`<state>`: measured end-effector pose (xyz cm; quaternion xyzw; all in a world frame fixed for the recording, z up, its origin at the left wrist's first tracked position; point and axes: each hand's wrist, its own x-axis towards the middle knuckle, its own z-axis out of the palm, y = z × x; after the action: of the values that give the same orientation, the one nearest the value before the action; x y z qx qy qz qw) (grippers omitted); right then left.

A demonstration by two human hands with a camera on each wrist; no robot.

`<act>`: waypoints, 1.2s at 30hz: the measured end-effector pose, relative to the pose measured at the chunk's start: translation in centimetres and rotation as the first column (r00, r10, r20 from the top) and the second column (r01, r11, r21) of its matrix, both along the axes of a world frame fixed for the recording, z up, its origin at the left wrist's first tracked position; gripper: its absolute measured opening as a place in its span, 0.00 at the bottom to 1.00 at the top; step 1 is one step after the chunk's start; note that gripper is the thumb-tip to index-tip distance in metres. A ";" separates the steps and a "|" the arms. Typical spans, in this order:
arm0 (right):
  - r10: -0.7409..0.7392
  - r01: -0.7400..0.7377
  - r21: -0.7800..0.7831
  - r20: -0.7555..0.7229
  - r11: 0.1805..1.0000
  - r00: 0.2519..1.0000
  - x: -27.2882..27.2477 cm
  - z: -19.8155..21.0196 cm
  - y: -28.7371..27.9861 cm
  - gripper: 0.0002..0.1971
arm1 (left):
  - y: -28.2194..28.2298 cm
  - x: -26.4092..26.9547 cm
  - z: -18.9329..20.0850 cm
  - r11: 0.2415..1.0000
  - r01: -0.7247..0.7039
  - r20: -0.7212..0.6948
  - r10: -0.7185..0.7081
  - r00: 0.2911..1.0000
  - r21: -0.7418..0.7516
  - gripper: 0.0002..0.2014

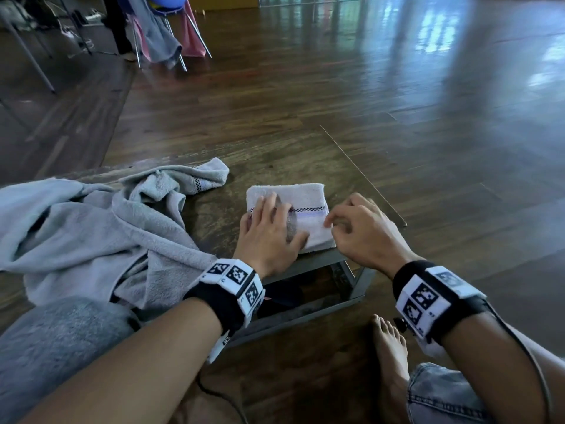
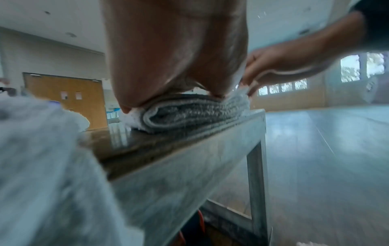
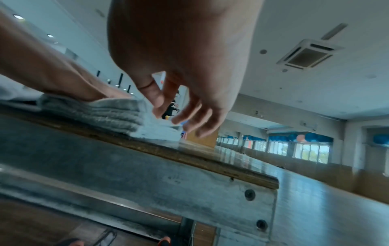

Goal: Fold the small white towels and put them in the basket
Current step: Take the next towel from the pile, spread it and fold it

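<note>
Head view showed the unfolded towels (image 1: 91, 228) heaped on the worktop (image 1: 275, 160), soft and limp, likely to sag unless gathered whole. Beside them the folded towel (image 1: 293, 200) sat at the near right corner, light and squashy; I judged its stacked edges the best hold. My left hand (image 1: 269, 237) pressed flat on it; my right hand (image 1: 363, 231) pinched its right edge. No basket was visible.

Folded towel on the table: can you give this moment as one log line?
left hand presses folded towel flat | right hand at its right edge, grip unclear | towel pile unfolded | basket not visible
</note>
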<state>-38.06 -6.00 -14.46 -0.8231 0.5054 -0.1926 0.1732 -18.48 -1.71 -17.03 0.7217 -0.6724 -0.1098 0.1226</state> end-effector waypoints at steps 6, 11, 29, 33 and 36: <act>0.216 -0.243 -0.240 -0.134 0.940 0.967 4.7 -0.1 0.3 0.20 | 0.3 -0.1 -0.4 0.998 0.014 0.027 -0.015 1.000 0.061 0.36; 0.185 -0.183 0.031 -0.105 0.983 0.977 7.4 -1.9 -1.2 0.30 | 0.4 0.1 -0.5 0.994 -0.016 0.019 0.015 1.000 0.105 0.40; 0.061 -0.037 0.174 -0.130 0.984 0.990 7.4 -3.9 -3.1 0.36 | 0.0 2.1 -0.1 0.982 -0.040 -0.187 0.075 0.979 0.185 0.56; 0.078 -0.058 0.127 -0.162 0.990 0.984 7.3 -4.0 -2.8 0.38 | -0.9 2.7 0.6 0.990 -0.135 -0.154 0.126 0.980 -0.046 0.32; 0.075 -0.055 0.121 -0.175 0.991 0.982 7.4 -3.9 -2.7 0.39 | -1.1 2.6 0.0 0.988 -0.142 -0.131 0.148 0.980 0.055 0.32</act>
<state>-30.66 -8.69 -18.37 -0.8418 0.5020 -0.0825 0.1806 -15.85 -2.78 -17.07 0.7623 -0.6055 -0.1643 0.1592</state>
